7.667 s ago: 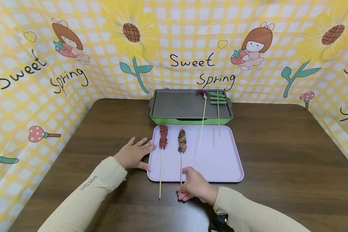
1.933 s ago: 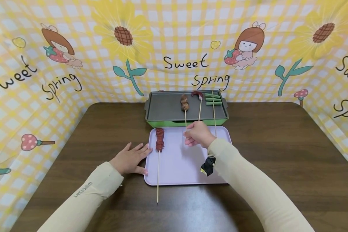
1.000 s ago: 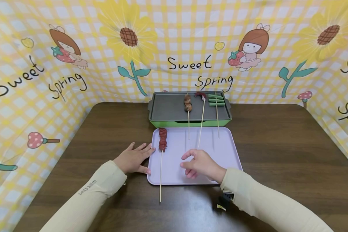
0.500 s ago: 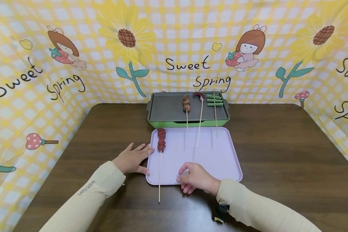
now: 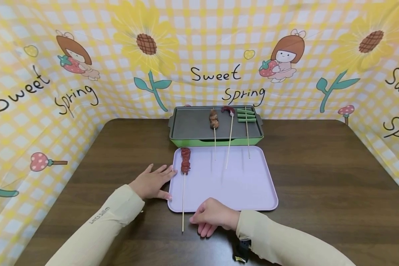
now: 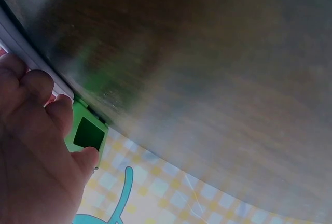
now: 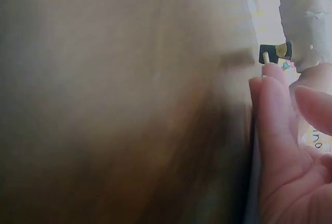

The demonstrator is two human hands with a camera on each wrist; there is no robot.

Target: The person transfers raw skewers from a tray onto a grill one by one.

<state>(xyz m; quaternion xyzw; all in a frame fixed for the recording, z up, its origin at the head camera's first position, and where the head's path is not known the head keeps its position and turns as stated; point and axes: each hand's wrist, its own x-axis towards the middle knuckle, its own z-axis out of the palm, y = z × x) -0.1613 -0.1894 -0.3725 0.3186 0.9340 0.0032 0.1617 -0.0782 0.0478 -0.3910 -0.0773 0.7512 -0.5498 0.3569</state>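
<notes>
A skewer of red meat pieces (image 5: 185,161) lies on the left part of the lilac tray (image 5: 239,184), its bare stick reaching past the front rim. Close to the right of that stick's lower end is my right hand (image 5: 212,216), thumb and index finger bent with a small gap to the stick. The right wrist view shows the right hand (image 7: 290,146) with thumb and fingers apart, a stick tip (image 7: 266,57) beyond the fingertips. My left hand (image 5: 151,183) lies spread, its fingertips and thumb touching the tray's left rim; the left wrist view shows part of the left hand (image 6: 31,146).
Behind the tray stands a grey griddle (image 5: 191,123) on a green base. On it rest a brown-chunk skewer (image 5: 214,120), a curled dark red piece (image 5: 228,110) on a stick and a skewer of green stalks (image 5: 246,115). Their sticks overhang the tray. A patterned cloth (image 5: 216,44) surrounds the table.
The brown-chunk skewer went from tray to griddle in my right hand, which let it go. That hand has since drawn back and moved left to the red skewer's stick. The left hand stayed put.
</notes>
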